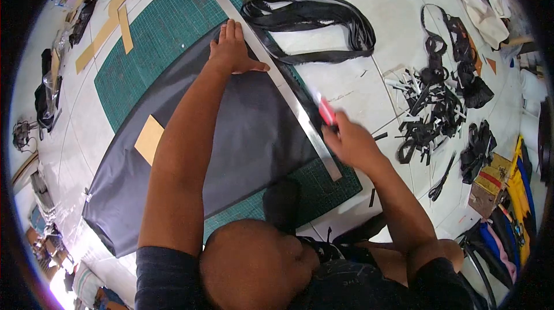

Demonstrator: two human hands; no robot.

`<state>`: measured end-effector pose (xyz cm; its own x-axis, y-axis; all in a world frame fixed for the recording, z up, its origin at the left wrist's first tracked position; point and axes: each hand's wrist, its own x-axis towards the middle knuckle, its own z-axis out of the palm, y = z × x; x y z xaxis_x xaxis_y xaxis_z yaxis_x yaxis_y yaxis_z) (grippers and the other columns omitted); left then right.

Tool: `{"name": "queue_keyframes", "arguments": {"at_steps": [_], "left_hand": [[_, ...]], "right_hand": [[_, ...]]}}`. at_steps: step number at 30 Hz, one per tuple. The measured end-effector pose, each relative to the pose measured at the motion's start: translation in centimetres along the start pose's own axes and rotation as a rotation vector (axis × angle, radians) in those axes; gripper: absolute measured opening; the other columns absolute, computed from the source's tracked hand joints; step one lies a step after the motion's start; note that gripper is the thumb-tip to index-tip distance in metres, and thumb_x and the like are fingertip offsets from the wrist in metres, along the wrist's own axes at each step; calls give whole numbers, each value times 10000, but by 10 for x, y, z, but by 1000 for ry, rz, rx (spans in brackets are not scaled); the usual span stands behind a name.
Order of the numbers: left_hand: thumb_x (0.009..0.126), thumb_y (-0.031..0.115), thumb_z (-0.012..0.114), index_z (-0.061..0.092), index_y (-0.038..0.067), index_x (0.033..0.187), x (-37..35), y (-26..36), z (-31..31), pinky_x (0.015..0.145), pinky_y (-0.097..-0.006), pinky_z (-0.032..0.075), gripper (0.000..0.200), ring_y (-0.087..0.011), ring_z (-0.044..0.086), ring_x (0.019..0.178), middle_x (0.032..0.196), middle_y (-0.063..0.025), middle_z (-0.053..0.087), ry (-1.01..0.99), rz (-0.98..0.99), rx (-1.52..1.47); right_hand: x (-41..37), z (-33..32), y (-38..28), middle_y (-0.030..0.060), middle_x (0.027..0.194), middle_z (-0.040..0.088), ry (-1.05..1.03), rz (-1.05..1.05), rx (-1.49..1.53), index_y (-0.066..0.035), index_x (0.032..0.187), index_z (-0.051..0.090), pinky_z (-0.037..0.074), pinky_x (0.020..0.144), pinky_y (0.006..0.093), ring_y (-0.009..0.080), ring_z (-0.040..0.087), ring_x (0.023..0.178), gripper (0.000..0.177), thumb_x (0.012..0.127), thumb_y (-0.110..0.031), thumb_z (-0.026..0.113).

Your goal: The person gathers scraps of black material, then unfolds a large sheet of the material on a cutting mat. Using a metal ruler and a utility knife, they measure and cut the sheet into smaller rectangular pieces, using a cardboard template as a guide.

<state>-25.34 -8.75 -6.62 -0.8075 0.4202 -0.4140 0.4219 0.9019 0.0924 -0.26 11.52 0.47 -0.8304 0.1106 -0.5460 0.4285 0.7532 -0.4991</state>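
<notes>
My left hand point(232, 49) lies flat, fingers together, pressing a long metal ruler point(276, 79) onto dark grey fabric point(242, 137) spread over a green cutting mat point(167, 27). My right hand point(353, 143) grips a red-handled cutter point(326, 111), blurred, against the ruler's right edge near its lower half. The fabric covers most of the mat's middle.
A pile of black straps point(311, 19) lies beyond the ruler. Black strap offcuts point(430, 114) and scissors point(443, 178) lie on the white tile floor at right. A tan card piece point(149, 138) rests on the fabric; tan card templates point(109, 21) lie at the upper left.
</notes>
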Motion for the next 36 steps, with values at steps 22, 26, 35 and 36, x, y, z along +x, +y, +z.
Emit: {"name": "queue_keyframes", "arguments": {"at_steps": [22, 26, 35, 36], "left_hand": [[528, 703, 829, 65, -43, 1530, -2, -5, -7, 1144, -616, 212, 1464, -372, 69, 1500, 1611, -226, 63, -41, -12, -61], [544, 676, 837, 60, -35, 1535, -2, 0, -10, 1147, -610, 204, 1447, -359, 65, 1505, 1620, -212, 48, -60, -31, -50], [517, 658, 855, 76, -17, 1538, 0, 1, -8, 1156, -592, 212, 1451, -353, 73, 1504, 1619, -202, 65, -43, -45, -46], [517, 661, 853, 79, -16, 1538, 1, 1, -8, 1155, -592, 214, 1449, -351, 73, 1504, 1619, -201, 63, -35, -41, -52]], "right_hand": [[150, -59, 91, 317, 1232, 536, 968, -280, -211, 48, 968, 604, 417, 1004, 464, 429, 523, 1151, 639, 625, -408, 892], [183, -50, 65, 305, 1349, 474, 737, -182, -237, 30, 976, 609, 378, 1052, 496, 456, 444, 1255, 688, 609, -489, 871], [155, -59, 105, 195, 861, 676, 726, 77, 352, -11, 993, 614, 516, 744, 453, 362, 669, 830, 306, 805, -236, 704], [171, -69, 158, 136, 794, 667, 871, 53, 401, -5, 940, 620, 515, 691, 417, 283, 654, 752, 280, 795, -221, 721]]}}
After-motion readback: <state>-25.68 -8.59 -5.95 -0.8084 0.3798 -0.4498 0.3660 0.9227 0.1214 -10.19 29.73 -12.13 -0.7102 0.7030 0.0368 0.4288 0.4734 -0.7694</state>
